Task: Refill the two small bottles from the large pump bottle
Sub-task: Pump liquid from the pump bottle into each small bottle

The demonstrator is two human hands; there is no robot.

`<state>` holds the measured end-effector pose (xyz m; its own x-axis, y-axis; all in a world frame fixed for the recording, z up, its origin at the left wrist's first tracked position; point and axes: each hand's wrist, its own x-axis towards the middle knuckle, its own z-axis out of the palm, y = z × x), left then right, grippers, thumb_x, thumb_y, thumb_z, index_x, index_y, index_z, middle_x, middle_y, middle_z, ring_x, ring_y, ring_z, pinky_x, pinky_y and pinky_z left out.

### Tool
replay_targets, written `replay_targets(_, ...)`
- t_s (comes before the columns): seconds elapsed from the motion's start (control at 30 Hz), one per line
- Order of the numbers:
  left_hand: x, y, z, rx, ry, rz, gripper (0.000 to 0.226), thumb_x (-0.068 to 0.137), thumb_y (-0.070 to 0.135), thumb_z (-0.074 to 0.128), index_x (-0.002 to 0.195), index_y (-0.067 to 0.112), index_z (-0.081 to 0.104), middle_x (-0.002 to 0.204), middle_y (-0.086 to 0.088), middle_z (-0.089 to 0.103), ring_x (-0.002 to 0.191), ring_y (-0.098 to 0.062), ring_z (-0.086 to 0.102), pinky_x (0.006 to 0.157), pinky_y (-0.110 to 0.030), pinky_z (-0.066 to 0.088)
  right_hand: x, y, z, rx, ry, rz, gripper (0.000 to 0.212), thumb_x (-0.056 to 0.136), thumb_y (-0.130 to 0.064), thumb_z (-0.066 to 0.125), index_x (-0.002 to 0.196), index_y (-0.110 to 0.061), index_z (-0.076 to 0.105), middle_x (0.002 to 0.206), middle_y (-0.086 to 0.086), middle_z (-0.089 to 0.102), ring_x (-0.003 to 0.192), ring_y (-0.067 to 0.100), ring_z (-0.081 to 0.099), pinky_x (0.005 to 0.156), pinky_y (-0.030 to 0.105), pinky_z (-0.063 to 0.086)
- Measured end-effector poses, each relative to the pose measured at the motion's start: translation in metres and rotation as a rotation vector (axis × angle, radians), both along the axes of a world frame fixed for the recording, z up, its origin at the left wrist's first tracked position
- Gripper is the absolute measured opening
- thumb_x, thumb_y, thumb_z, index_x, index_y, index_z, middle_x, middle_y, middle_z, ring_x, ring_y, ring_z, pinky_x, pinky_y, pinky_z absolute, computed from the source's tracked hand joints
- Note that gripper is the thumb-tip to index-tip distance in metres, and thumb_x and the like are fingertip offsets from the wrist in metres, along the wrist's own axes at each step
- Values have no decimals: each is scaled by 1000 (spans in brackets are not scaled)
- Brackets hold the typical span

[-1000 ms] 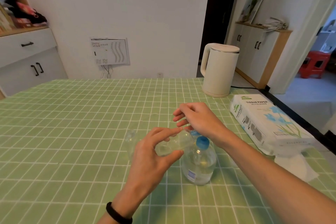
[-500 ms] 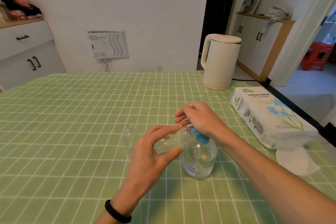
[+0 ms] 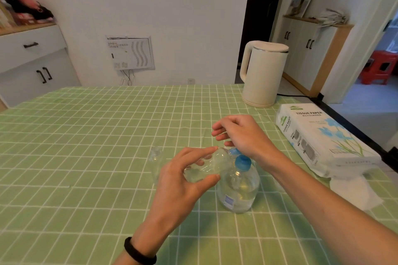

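The large clear pump bottle (image 3: 239,191) with a blue pump head (image 3: 243,162) stands on the green checked tablecloth (image 3: 86,157). My left hand (image 3: 178,185) grips a small clear bottle (image 3: 206,168), tilted on its side with its mouth at the pump's spout. The heel of my right hand (image 3: 241,135) rests on top of the pump head, its fingers loose and holding nothing. A second small clear bottle (image 3: 155,157) stands upright just left of my left hand, partly hidden by it.
A cream electric kettle (image 3: 263,73) stands at the table's far right. A pack of tissue paper (image 3: 318,135) lies along the right edge, with a loose white tissue (image 3: 353,191) in front of it.
My head has tipped a little, shifting the view. Both hands stay at the pump and the small bottle; my right fingers have lifted slightly.
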<state>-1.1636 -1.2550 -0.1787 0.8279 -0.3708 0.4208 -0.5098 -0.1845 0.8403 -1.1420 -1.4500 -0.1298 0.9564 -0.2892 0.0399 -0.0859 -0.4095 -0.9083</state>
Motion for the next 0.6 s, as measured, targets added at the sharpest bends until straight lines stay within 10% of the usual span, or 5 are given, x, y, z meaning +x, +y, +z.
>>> replay_targets(0.6, -2, -1, 6, 34, -35, 31, 53, 76, 17, 91, 120, 43, 75, 108, 21, 73, 104, -5, 67, 86, -3, 41, -4, 6, 7, -25, 53, 45, 28, 106, -28, 52, 100, -18, 78, 97, -6, 80, 88, 10, 77, 82, 30, 61)
